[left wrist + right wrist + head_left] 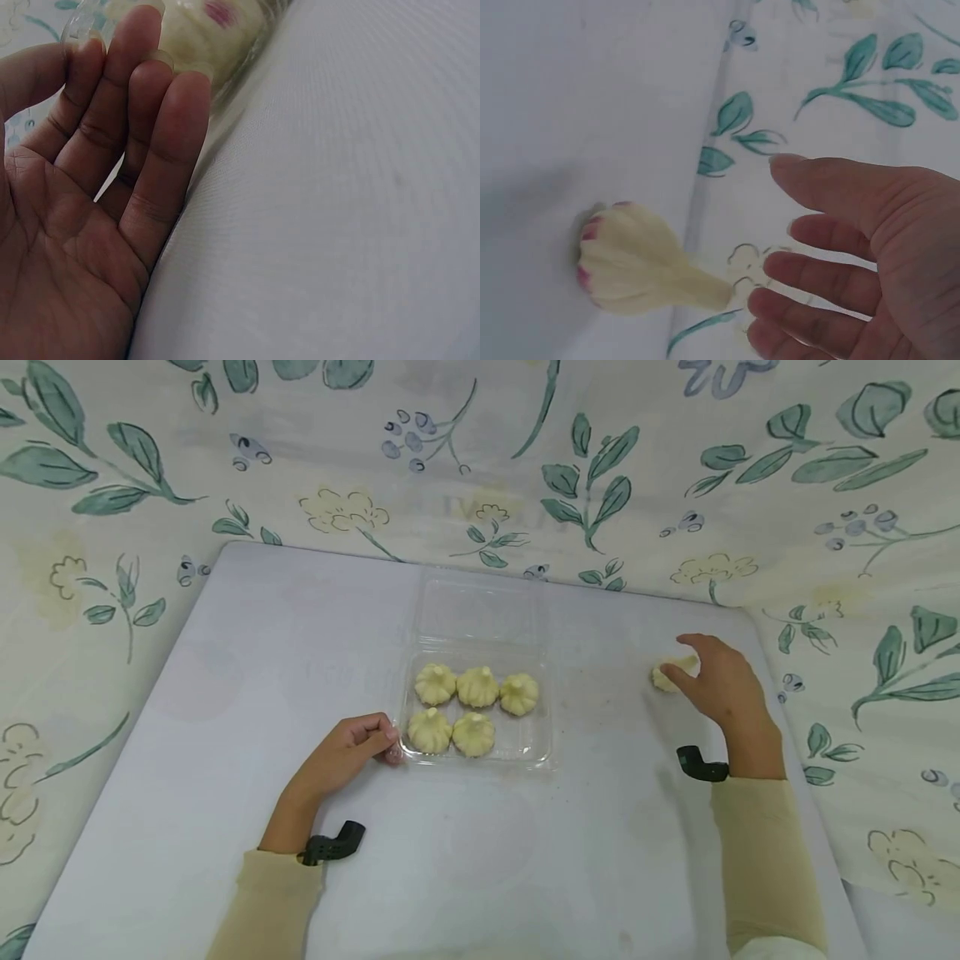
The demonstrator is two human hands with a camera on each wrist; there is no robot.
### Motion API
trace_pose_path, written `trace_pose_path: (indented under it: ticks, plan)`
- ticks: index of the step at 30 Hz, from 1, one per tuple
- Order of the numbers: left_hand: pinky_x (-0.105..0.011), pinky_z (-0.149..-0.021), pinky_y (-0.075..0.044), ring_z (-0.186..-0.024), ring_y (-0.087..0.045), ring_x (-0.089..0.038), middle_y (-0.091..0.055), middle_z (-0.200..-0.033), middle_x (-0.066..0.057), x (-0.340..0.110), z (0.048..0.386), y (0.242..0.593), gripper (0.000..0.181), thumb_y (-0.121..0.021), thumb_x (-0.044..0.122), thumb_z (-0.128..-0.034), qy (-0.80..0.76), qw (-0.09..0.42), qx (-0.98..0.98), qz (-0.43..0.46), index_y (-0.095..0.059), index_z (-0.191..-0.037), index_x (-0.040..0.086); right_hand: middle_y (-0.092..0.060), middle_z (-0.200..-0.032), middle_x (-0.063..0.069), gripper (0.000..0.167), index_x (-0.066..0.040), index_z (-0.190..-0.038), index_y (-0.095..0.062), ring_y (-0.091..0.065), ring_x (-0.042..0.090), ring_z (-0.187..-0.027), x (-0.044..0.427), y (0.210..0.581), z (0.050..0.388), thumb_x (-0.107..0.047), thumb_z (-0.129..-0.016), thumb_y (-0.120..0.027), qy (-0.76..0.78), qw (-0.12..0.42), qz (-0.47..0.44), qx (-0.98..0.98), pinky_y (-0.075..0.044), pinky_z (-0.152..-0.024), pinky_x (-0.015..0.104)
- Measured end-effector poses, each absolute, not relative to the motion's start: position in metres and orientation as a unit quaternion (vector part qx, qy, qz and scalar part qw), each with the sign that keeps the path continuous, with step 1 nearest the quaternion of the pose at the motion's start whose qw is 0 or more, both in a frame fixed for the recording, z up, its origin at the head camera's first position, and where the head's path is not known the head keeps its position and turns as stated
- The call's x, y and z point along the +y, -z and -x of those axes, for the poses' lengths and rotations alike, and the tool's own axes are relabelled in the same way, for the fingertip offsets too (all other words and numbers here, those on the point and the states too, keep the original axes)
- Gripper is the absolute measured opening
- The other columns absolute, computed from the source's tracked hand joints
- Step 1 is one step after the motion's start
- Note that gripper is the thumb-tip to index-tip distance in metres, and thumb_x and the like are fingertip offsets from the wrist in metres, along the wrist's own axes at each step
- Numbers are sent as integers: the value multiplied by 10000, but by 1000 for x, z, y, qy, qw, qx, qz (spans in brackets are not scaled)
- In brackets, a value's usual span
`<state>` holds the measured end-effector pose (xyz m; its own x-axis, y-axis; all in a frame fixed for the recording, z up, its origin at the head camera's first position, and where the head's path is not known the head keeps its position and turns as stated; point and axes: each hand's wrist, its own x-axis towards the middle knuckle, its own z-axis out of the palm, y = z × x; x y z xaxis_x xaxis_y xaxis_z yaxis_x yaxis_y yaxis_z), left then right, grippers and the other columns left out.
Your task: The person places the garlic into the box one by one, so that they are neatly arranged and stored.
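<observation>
A clear plastic container point(536, 747) lies open on the white table, holding several pale, ribbed garlic bulbs point(474, 734). The thumb and fingertips of my left hand point(339, 758) point(97, 172) pinch its left front edge; one bulb point(206, 37) shows just beyond them in the left wrist view. Off to the right, a single bulb point(663, 677) point(634, 262) with pink patches and a thick stem rests on the table. My right hand point(718, 683) point(855, 255) hovers by its stem, thumb and fingers spread, not touching it in the right wrist view.
The container's clear lid point(480, 610) is folded back, away from me. Floral cloth point(450, 468) lies past the far edge and both sides of the white table point(465, 852). A few small crumbs dot the surface between the container and the lone bulb.
</observation>
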<state>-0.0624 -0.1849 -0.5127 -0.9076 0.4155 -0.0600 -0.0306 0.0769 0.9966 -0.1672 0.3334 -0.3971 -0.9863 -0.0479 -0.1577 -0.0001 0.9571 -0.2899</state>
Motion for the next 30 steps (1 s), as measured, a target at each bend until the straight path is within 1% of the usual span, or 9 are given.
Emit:
trace_pose_path:
  ticks: [3,9,12,14,17,19,21,25,30]
  plan:
    - [-309,-783,-586,-822,-683,-212,-678,-860,-182,-185,63,513,253,-560,101,-1087,-666,166,714,-139,-633,-891,-40,-404,-1561,322,675,14,-1532,-429,-371,543,-1412,341,404,173,-377,-1034,-663,146,100,5,984,-325,-1116,703]
    - [-309,-782,-589,-821,-685,-202,-680,-858,-164,-185,63,513,247,-562,97,-1086,-667,165,713,-139,-635,-887,-29,-436,-1535,318,762,25,-1583,-314,-434,553,-1347,347,418,183,-363,-1030,-665,155,126,-14,980,-374,-1076,707]
    - [-310,-781,-590,-822,-686,-196,-679,-856,-156,-185,62,512,248,-561,95,-1086,-668,166,712,-137,-633,-884,-31,-441,-1531,313,770,36,-1582,-285,-449,549,-1331,349,423,186,-350,-1032,-662,160,134,-23,978,-387,-1063,704]
    - [-311,-782,-590,-822,-685,-197,-677,-854,-155,-185,62,512,251,-558,94,-1087,-669,166,711,-137,-630,-883,-34,-452,-1512,319,744,40,-1564,-305,-474,541,-1297,349,424,187,-349,-1036,-656,164,144,-33,975,-407,-1043,699]
    - [-312,-785,-589,-824,-683,-206,-673,-851,-155,-185,62,512,255,-557,95,-1088,-670,168,710,-135,-627,-884,-41,-490,-1439,334,646,30,-1509,-379,-505,516,-1205,351,427,186,-333,-1043,-639,172,160,-50,971,-454,-977,676]
    - [-311,-787,-587,-825,-681,-213,-673,-851,-160,-184,61,512,256,-557,98,-1089,-668,168,712,-133,-626,-884,-41,-507,-1376,341,590,22,-1469,-421,-507,490,-1141,351,429,185,-328,-1043,-632,180,164,-61,968,-477,-928,655]
    - [-311,-786,-587,-826,-683,-217,-677,-853,-161,-184,61,512,257,-559,102,-1089,-665,167,716,-131,-629,-885,-36,-520,-1339,339,561,20,-1444,-449,-511,476,-1115,353,431,185,-329,-1043,-628,188,160,-63,967,-487,-903,638]
    - [-313,-785,-588,-828,-691,-215,-685,-861,-164,-185,61,512,255,-560,106,-1090,-661,166,720,-130,-634,-883,-23,-530,-1335,334,582,33,-1433,-461,-519,475,-1132,357,437,186,-354,-1038,-643,204,146,-57,966,-482,-940,640]
    - [-315,-786,-589,-827,-689,-220,-684,-861,-169,-185,62,513,255,-560,105,-1089,-662,165,719,-133,-633,-881,-22,-521,-1350,354,618,42,-1435,-462,-498,482,-1164,360,443,186,-375,-1029,-668,220,140,-60,963,-468,-975,645]
